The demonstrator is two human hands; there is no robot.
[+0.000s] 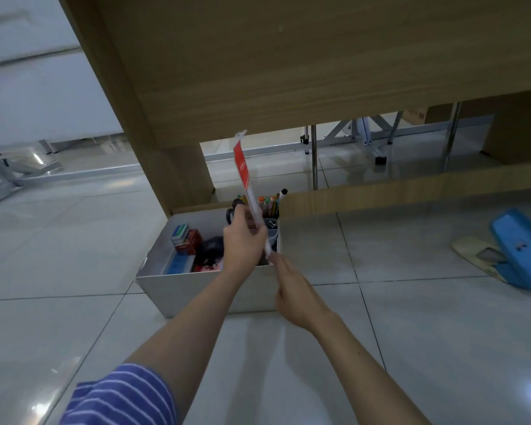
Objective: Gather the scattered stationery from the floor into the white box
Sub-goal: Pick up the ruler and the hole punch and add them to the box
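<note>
The white box (203,291) stands on the floor tiles against a wooden desk leg. Inside it lie small colourful boxes (186,237), a black object (210,250) and a holder of pens (270,204) at the far right corner. My left hand (244,243) hovers over the box and grips a long thin packet with a red label (242,167), held nearly upright. My right hand (295,289) is at the box's near right corner, its fingertips touching the packet's lower end.
A wooden desk (288,62) looms over the box, with a low wooden rail (411,191) running right. A blue pencil case (524,253) lies on a slipper on the floor at the right. Metal stand legs (313,161) are behind the desk.
</note>
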